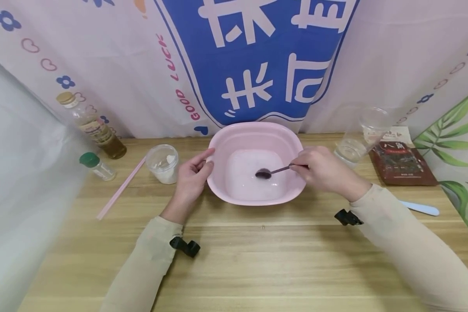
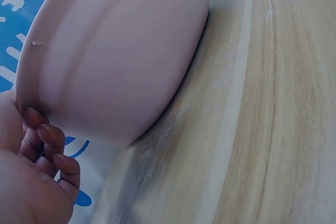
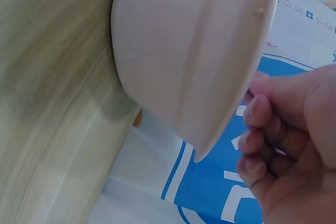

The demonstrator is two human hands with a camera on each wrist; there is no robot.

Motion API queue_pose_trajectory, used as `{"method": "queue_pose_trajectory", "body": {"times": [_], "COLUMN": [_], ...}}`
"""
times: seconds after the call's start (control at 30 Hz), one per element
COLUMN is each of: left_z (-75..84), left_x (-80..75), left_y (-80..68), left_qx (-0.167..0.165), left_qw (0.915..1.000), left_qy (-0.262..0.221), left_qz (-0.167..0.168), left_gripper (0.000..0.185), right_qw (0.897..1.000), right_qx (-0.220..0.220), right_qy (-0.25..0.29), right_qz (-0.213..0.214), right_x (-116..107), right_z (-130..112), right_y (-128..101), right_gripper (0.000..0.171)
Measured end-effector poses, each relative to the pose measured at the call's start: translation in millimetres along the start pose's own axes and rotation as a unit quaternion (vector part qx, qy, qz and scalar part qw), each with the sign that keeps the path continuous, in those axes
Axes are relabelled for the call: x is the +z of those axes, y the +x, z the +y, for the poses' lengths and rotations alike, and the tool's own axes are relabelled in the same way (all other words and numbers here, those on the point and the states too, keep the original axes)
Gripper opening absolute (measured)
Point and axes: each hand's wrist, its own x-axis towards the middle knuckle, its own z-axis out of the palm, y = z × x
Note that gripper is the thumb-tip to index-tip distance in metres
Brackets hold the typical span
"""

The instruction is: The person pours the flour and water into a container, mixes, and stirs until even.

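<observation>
A pink basin (image 1: pixel 257 128) stands mid-table with a whitish wet mix in its bottom. My left hand (image 1: pixel 196 170) holds its left rim, thumb up at the edge and fingers curled against the wall. In the left wrist view those fingers (image 2: pixel 51 145) curl under the basin (image 2: pixel 115 51) rim. My right hand (image 1: pixel 316 170) pinches the handle of a small spoon (image 1: pixel 277 170), whose dark bowl lies in the mix. In the right wrist view that hand (image 3: pixel 283 145) hovers beside the basin (image 3: pixel 189 40) rim, and the spoon is hidden.
To the left are an oil bottle (image 1: pixel 91 125), a green-capped jar (image 1: pixel 97 166), a plastic cup of white powder (image 1: pixel 163 163) and a pink stick (image 1: pixel 121 188). To the right are a clear cup (image 1: pixel 364 134), a brown packet (image 1: pixel 403 162) and a pale blue spatula (image 1: pixel 419 208).
</observation>
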Motion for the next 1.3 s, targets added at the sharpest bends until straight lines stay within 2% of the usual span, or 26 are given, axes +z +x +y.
{"method": "queue_pose_trajectory", "body": {"times": [0.17,0.27,0.33,0.6,0.77,1.03,1.2,1.3], "left_z": [-0.2,0.7,1.0,-0.7,-0.2,1.9,1.0,-0.3], "left_x": [1.2,1.4,1.6,1.9,1.1,1.3,1.0,0.8], "left_y": [0.5,-0.4,-0.6,1.4,0.5,-0.3,-0.3,0.2], "left_qx": [-0.002,-0.004,-0.003,0.001,0.001,0.013,0.012,0.009], "left_qw": [1.0000,1.0000,1.0000,1.0000,1.0000,0.9999,0.9999,0.9999], "left_qy": [0.003,0.001,-0.003,0.006,0.000,0.004,-0.005,-0.006], "left_qz": [0.000,0.003,0.004,-0.003,0.002,0.000,0.003,0.003], "left_gripper": [0.040,0.040,0.039,0.040,0.040,0.039,0.040,0.040], "right_qw": [0.998,0.997,0.997,1.000,1.000,0.999,1.000,1.000], "right_qx": [0.053,0.071,0.072,0.020,0.003,0.001,0.000,0.014], "right_qy": [-0.038,-0.040,-0.030,0.013,0.027,0.031,0.016,0.002], "right_qz": [0.014,0.014,0.013,-0.002,-0.013,-0.030,0.001,0.021], "right_x": [3.3,7.2,9.9,22.9,23.1,14.1,8.2,6.4], "right_z": [3.9,4.9,3.9,-4.7,-10.5,-11.4,-4.8,-1.7], "right_y": [3.1,10.4,16.1,25.7,22.8,12.0,3.5,0.2], "right_gripper": [0.012,0.014,0.014,0.011,0.010,0.009,0.009,0.009]}}
